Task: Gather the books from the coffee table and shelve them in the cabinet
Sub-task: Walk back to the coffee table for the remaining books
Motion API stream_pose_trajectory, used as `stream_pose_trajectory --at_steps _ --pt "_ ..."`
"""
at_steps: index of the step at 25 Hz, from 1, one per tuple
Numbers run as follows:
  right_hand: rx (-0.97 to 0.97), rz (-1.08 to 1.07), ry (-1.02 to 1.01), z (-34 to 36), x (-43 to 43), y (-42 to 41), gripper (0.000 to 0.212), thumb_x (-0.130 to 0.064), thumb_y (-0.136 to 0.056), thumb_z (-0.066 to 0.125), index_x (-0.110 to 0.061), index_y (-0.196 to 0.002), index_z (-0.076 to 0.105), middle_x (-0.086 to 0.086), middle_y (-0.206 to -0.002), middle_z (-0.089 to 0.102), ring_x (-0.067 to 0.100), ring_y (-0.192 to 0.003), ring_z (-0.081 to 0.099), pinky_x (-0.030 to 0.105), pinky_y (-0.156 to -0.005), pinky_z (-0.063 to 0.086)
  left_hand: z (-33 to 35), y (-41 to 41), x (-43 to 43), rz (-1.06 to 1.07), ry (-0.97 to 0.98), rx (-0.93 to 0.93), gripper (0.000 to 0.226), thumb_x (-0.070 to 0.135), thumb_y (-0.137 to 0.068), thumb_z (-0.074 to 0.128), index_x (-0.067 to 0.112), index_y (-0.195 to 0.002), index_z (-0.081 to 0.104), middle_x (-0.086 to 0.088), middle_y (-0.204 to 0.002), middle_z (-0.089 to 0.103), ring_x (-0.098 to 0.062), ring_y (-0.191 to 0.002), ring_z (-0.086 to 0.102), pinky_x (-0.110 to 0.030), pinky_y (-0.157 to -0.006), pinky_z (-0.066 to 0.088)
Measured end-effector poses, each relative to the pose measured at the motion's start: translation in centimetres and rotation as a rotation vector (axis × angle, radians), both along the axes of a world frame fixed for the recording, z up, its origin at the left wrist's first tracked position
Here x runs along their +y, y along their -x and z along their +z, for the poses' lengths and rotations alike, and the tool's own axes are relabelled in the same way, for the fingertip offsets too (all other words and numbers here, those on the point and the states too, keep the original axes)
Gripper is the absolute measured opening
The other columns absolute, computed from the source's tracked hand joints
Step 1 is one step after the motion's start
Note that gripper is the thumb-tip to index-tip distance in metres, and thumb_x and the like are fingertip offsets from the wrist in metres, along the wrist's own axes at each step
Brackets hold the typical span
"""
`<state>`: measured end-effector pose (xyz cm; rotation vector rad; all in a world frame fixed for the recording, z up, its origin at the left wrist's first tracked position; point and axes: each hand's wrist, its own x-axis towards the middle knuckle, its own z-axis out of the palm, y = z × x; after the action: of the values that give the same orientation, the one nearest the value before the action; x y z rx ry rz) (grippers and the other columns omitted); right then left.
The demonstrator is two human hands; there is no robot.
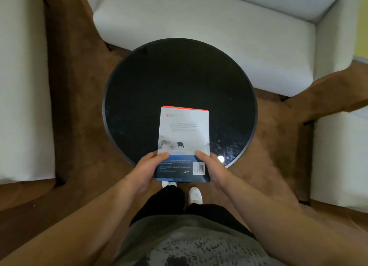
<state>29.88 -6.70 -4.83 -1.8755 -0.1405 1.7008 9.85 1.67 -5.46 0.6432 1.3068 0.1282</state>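
A stack of books [184, 134] is held above the near edge of the round black coffee table [159, 82]. The top book shows a white and blue back cover with a small black animal and a barcode. A red edge of a second book [185, 107] peeks out at the far end beneath it. My left hand [148, 171] grips the stack's near left corner, thumb on the cover. My right hand [212, 167] grips the near right corner the same way. No cabinet is in view.
A white sofa [209, 26] curves behind the table, with white seats at the left [22, 86] and right [340, 156]. Brown carpet [79, 116] surrounds the table. My feet in white shoes [195, 195] stand at its near edge.
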Motion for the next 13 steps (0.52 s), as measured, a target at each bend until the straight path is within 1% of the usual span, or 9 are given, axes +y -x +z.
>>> stream_pose_trajectory --at_steps 3,4,6,7,8,9,10,11,13 --pt "-0.025 0.047 0.018 0.6 -0.9 -1.1 0.05 -0.05 -0.097 0.06 -0.017 -0.132 0.047 0.009 -0.117 0.069 0.019 -0.096 0.069 0.026 -0.068 0.052 0.9 -0.8 -2.4 0.04 0.005 0.024 0.038 0.031 -0.092 0.067 0.012 -0.123 0.058 -0.012 -0.112 0.071 -0.027 -0.101 0.069 -0.037 -0.078 0.057" --pt "-0.031 0.077 0.027 0.5 -1.7 -1.3 0.051 -0.05 -0.096 0.06 -0.017 -0.132 0.048 0.008 -0.116 0.07 0.019 -0.095 0.07 0.026 -0.068 0.052 1.0 -0.9 -3.5 0.056 0.014 0.026 0.037 0.03 -0.092 0.067 0.013 -0.123 0.057 -0.012 -0.113 0.07 -0.027 -0.102 0.068 -0.037 -0.08 0.057" --pt "-0.011 0.114 0.048 0.4 -3.6 -1.5 0.047 -0.048 -0.097 0.061 -0.019 -0.131 0.048 0.008 -0.114 0.071 0.019 -0.093 0.071 0.027 -0.069 0.053 0.7 -0.9 -6.0 0.083 0.05 0.031 0.042 0.03 -0.089 0.07 0.014 -0.125 0.056 -0.011 -0.115 0.07 -0.028 -0.106 0.067 -0.043 -0.09 0.056" --pt "0.0 0.13 0.054 0.5 -4.6 -1.6 0.045 -0.047 -0.097 0.061 -0.021 -0.131 0.047 0.007 -0.114 0.072 0.019 -0.094 0.072 0.028 -0.07 0.055 0.8 -0.8 -7.1 0.091 0.071 0.028 0.044 0.03 -0.088 0.072 0.016 -0.126 0.056 -0.011 -0.116 0.07 -0.029 -0.107 0.068 -0.046 -0.093 0.056" --pt "0.005 0.149 0.052 0.3 -5.4 -1.9 0.046 -0.047 -0.097 0.062 -0.022 -0.132 0.047 0.007 -0.116 0.071 0.02 -0.097 0.072 0.031 -0.074 0.058 0.9 -0.8 -7.9 0.099 0.083 0.02 0.044 0.03 -0.086 0.073 0.018 -0.125 0.056 -0.011 -0.117 0.07 -0.029 -0.107 0.068 -0.047 -0.093 0.056" --pt "0.009 0.173 0.045 -0.2 -5.9 -2.2 0.05 -0.047 -0.095 0.064 -0.022 -0.134 0.046 0.006 -0.12 0.071 0.021 -0.103 0.071 0.036 -0.084 0.06 0.9 -0.8 -8.3 0.107 0.081 0.012 0.045 0.03 -0.084 0.075 0.019 -0.124 0.056 -0.01 -0.118 0.069 -0.029 -0.107 0.068 -0.047 -0.092 0.057" --pt "0.02 0.199 0.029 -0.6 -6.1 -2.6 0.054 -0.047 -0.093 0.067 -0.021 -0.136 0.045 0.005 -0.123 0.07 0.023 -0.108 0.07 0.041 -0.094 0.059 0.8 -0.6 -8.3 0.12 0.078 0.006 0.048 0.031 -0.081 0.076 0.021 -0.123 0.056 -0.01 -0.119 0.069 -0.029 -0.108 0.068 -0.048 -0.093 0.056" --pt "0.033 0.218 0.016 -0.7 -6.0 -2.8 0.059 -0.046 -0.091 0.07 -0.021 -0.138 0.044 0.005 -0.126 0.069 0.023 -0.112 0.069 0.044 -0.101 0.056 0.8 -0.6 -8.4 0.135 0.081 0.007 0.052 0.032 -0.078 0.078 0.022 -0.124 0.055 -0.01 -0.12 0.068 -0.029 -0.109 0.067 -0.049 -0.096 0.055" --pt "0.096 0.183 0.019 -1.0 -6.0 -2.8 0.068 -0.045 -0.086 0.076 -0.02 -0.14 0.044 0.007 -0.126 0.071 0.025 -0.113 0.07 0.046 -0.104 0.054 0.8 -0.7 -8.4 0.176 0.109 -0.008 0.065 0.033 -0.07 0.082 0.025 -0.127 0.052 -0.011 -0.122 0.066 -0.032 -0.112 0.065 -0.054 -0.101 0.051"
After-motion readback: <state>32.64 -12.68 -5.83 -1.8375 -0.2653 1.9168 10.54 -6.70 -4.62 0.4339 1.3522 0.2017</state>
